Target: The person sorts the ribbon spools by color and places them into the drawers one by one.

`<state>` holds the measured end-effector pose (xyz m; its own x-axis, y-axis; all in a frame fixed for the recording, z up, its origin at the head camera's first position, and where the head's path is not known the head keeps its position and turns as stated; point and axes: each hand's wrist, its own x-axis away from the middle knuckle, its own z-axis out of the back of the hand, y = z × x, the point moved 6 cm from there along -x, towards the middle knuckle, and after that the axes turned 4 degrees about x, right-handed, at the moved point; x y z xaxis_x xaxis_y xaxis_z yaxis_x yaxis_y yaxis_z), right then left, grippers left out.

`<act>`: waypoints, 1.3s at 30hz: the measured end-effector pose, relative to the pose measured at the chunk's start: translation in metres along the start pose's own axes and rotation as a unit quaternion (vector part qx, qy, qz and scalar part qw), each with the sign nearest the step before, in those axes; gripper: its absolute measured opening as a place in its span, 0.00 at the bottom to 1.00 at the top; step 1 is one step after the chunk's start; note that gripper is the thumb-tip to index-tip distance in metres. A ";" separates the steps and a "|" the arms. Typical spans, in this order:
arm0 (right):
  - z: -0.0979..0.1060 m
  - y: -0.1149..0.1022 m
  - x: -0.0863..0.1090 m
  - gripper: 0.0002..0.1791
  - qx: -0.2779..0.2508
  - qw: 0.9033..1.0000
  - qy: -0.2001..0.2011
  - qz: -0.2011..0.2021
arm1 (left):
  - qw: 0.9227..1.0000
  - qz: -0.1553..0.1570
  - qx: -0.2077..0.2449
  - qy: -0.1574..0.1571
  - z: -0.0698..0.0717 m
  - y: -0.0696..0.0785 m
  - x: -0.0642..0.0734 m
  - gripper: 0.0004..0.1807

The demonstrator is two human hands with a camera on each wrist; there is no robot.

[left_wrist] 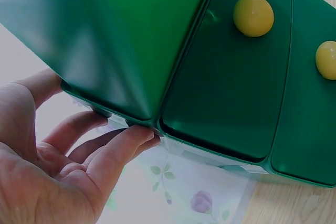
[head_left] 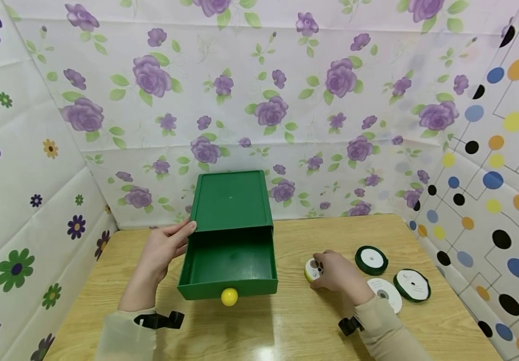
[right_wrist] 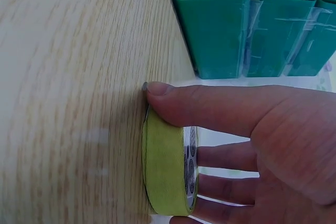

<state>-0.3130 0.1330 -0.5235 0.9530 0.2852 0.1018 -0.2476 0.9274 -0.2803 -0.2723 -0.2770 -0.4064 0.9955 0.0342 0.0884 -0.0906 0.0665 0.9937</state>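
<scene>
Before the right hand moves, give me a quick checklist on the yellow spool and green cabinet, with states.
1. Top drawer pulled out: ok.
2. Middle drawer and bottom drawer shut: ok.
3. Left hand touching the cabinet: ok, at its left side.
4. Right hand on the yellow spool: ok, thumb and fingers around it.
5. Grip firm enough to lift: cannot tell.
6. Spool over the drawer: not ok, it's off to the drawer's right.
</scene>
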 end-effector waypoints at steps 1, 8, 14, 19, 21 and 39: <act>0.000 0.000 0.000 0.46 0.001 1.000 0.000 -0.001 | 1.000 0.000 0.001 0.001 0.000 0.000 0.000 0.44; 0.001 -0.001 0.000 0.46 0.004 1.000 0.004 0.004 | 1.000 0.000 0.005 0.001 0.000 0.000 0.000 0.44; 0.001 0.000 0.001 0.47 -0.010 1.000 -0.002 -0.002 | 1.000 -0.001 0.008 0.000 0.000 0.000 -0.001 0.44; 0.000 0.000 0.001 0.49 -0.023 1.000 -0.009 -0.003 | 1.000 -0.003 0.012 0.000 0.000 0.000 -0.001 0.44; 0.000 0.000 0.001 0.49 -0.030 1.000 -0.007 -0.002 | 1.000 -0.004 0.014 0.000 0.000 -0.001 -0.002 0.44; 0.010 -0.014 0.003 0.47 -0.130 0.991 0.021 0.023 | 1.000 -0.007 0.014 -0.004 0.001 -0.001 -0.002 0.44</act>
<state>-0.3086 0.1237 -0.5097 0.9499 0.3094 0.0449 -0.2418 0.8183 -0.5215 -0.2739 -0.2778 -0.4076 0.9968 0.0252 0.0752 -0.0762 0.0394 0.9963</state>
